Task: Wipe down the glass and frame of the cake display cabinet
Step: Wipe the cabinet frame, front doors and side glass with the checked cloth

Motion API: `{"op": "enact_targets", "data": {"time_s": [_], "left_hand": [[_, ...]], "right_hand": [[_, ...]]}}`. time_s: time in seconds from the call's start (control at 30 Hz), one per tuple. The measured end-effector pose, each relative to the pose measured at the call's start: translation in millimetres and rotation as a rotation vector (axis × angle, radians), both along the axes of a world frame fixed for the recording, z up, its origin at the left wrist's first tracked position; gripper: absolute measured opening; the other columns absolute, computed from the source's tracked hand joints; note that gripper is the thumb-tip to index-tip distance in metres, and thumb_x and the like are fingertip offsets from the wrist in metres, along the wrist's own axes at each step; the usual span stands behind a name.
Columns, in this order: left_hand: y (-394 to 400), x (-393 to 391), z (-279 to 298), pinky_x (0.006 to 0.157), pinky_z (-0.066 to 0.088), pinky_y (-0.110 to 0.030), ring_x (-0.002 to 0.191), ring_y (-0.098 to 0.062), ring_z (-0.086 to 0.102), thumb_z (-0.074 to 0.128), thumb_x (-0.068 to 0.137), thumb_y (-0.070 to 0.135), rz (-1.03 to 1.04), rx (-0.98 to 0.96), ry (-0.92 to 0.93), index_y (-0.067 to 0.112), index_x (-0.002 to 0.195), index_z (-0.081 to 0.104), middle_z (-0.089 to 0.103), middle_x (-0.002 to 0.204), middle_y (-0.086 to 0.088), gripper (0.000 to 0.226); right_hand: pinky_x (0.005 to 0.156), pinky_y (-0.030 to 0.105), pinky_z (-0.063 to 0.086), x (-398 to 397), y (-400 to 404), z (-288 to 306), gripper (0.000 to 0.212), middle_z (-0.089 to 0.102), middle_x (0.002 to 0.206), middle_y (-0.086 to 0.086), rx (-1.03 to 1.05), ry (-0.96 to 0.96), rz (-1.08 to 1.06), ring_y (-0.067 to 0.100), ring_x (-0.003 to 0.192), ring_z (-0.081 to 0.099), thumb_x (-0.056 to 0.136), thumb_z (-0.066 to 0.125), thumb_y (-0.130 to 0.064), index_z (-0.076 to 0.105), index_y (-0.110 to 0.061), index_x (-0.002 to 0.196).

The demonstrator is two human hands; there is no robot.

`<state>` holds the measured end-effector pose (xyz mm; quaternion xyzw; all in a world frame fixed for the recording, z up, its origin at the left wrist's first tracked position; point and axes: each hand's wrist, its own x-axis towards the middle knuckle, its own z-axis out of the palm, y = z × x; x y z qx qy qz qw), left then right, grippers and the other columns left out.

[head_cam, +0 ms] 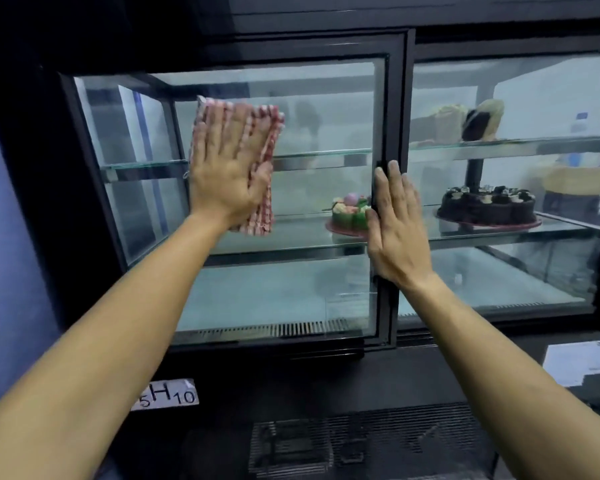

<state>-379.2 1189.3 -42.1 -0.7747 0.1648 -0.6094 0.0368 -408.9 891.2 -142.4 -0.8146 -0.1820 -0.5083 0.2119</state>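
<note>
Cake display cabinet: black-framed, glass-fronted, filling the far side of the scene; two glazed panels side by side, glass shelves within.

Left glass panel: the surface now being wiped, judging by the cloth on its upper left part.

Cloth: red-and-white checked, spread flat against the left panel, its lower end hanging loose below the palm.

Left hand: fingers straight and spread wide, palm pressing the cloth to the glass; likely spread to cover more area and keep even pressure.

Right hand: fingers straight and together, holding nothing, laid flat on the black centre frame post between the panels; probably bracing the door or the body against the wiping push.

Small decorated cake: middle shelf, just left of the post, behind the glass.

Chocolate cake: middle shelf, right panel.

Label "H10": near, on the cabinet's lower body.

Frame wiping: seemingly not yet under way.
</note>
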Motion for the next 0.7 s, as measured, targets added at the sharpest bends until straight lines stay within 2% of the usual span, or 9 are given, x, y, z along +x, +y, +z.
{"op": "enact_targets", "data": {"time_s": [0.1,0.27,0.33,0.37,0.43,0.5,0.53,0.63,0.7], "left_hand": [[46,-3,-24,0.128,-0.002,-0.052,0.159,-0.039,0.006,0.031,0.104,0.044,0.057,-0.277,-0.02,0.026,0.165,0.019,0.015,0.172,-0.012,0.065],[83,-20,-193,0.124,0.008,-0.066,0.155,-0.053,0.011,0.029,0.108,0.04,0.099,-0.887,0.01,0.02,0.165,0.006,0.016,0.169,-0.023,0.065],[41,-31,-248,0.125,0.001,-0.065,0.155,-0.053,0.004,0.027,0.107,0.04,0.008,-0.961,0.136,0.021,0.165,-0.003,0.007,0.171,-0.023,0.068],[11,-35,-267,0.126,-0.004,-0.062,0.156,-0.049,-0.002,0.026,0.106,0.042,-0.03,-0.86,0.199,0.022,0.165,-0.006,-0.001,0.172,-0.019,0.07],[-49,-35,-293,0.127,-0.011,-0.054,0.158,-0.035,-0.013,0.033,0.103,0.045,-0.079,-0.391,0.269,0.026,0.164,-0.006,-0.017,0.171,-0.007,0.075],[-90,-29,-294,0.128,-0.011,-0.048,0.158,-0.025,-0.015,0.048,0.101,0.042,-0.112,0.02,0.287,0.026,0.164,0.011,-0.02,0.171,-0.001,0.075],[-101,-24,-289,0.129,-0.007,-0.046,0.159,-0.024,-0.012,0.051,0.101,0.042,-0.125,0.118,0.279,0.026,0.163,0.019,-0.016,0.172,-0.001,0.072],[-93,-17,-278,0.13,0.005,-0.046,0.16,-0.023,0.003,0.055,0.1,0.042,-0.161,0.186,0.259,0.027,0.161,0.034,0.007,0.172,0.0,0.066],[-53,-17,-279,0.129,0.0,-0.049,0.16,-0.024,-0.005,0.051,0.101,0.045,-0.099,0.112,0.273,0.031,0.163,0.022,-0.004,0.173,0.0,0.07]], "right_hand": [[0.13,0.05,-0.001,12,12,12,0.061,0.002,0.175,0.003,-0.088,-0.003,-0.064,0.035,0.161,-0.004,0.11,0.028,-0.029,0.01,-0.021,0.167],[0.128,0.042,-0.012,19,9,5,0.06,-0.01,0.174,-0.003,-0.096,0.022,-0.1,0.031,0.16,-0.013,0.112,0.024,-0.034,0.001,-0.027,0.167],[0.128,0.043,-0.013,21,13,6,0.06,-0.014,0.173,-0.006,-0.078,0.03,-0.097,0.03,0.16,-0.016,0.113,0.025,-0.035,-0.002,-0.028,0.166],[0.128,0.044,-0.013,22,15,5,0.06,-0.015,0.172,-0.006,-0.069,0.033,-0.096,0.029,0.16,-0.017,0.114,0.026,-0.035,-0.003,-0.029,0.166],[0.128,0.044,-0.013,24,15,3,0.059,-0.016,0.172,-0.007,-0.05,0.038,-0.104,0.027,0.159,-0.019,0.114,0.025,-0.037,-0.004,-0.03,0.166],[0.128,0.042,-0.015,26,11,3,0.059,-0.016,0.172,-0.007,-0.074,0.029,-0.101,0.024,0.158,-0.021,0.113,0.021,-0.04,-0.005,-0.031,0.165],[0.128,0.042,-0.015,26,8,4,0.059,-0.016,0.172,-0.007,-0.087,0.027,-0.096,0.023,0.157,-0.022,0.113,0.021,-0.04,-0.005,-0.032,0.165],[0.128,0.042,-0.014,25,5,4,0.058,-0.016,0.172,-0.007,-0.116,0.015,-0.091,0.024,0.157,-0.021,0.113,0.019,-0.041,-0.008,-0.034,0.164],[0.128,0.043,-0.013,26,7,3,0.058,-0.014,0.173,-0.005,-0.107,0.005,-0.102,0.029,0.159,-0.018,0.113,0.017,-0.042,-0.007,-0.033,0.165]]}}
